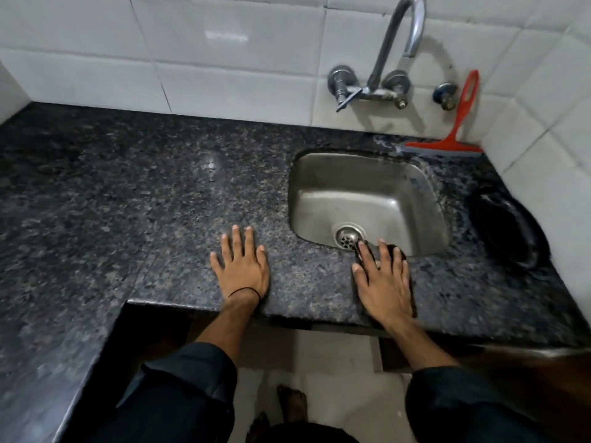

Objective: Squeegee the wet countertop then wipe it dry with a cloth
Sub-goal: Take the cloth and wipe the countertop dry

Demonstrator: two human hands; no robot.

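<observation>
The dark speckled granite countertop [144, 193] fills the view. My left hand [241, 266] lies flat on it near the front edge, fingers spread, holding nothing. My right hand [382, 279] presses flat on a dark cloth [412, 302] on the strip of counter just in front of the sink. Only the cloth's edges show around my fingers and palm. A red squeegee [454, 135] leans against the tiled wall in the back right corner, behind the sink, with water drops around its blade.
A steel sink [367, 187] with a drain is set into the counter on the right, under a wall-mounted chrome tap [393, 59]. A black round dish [508, 231] rests against the right wall. The counter wraps around to the left; my feet stand on light floor below.
</observation>
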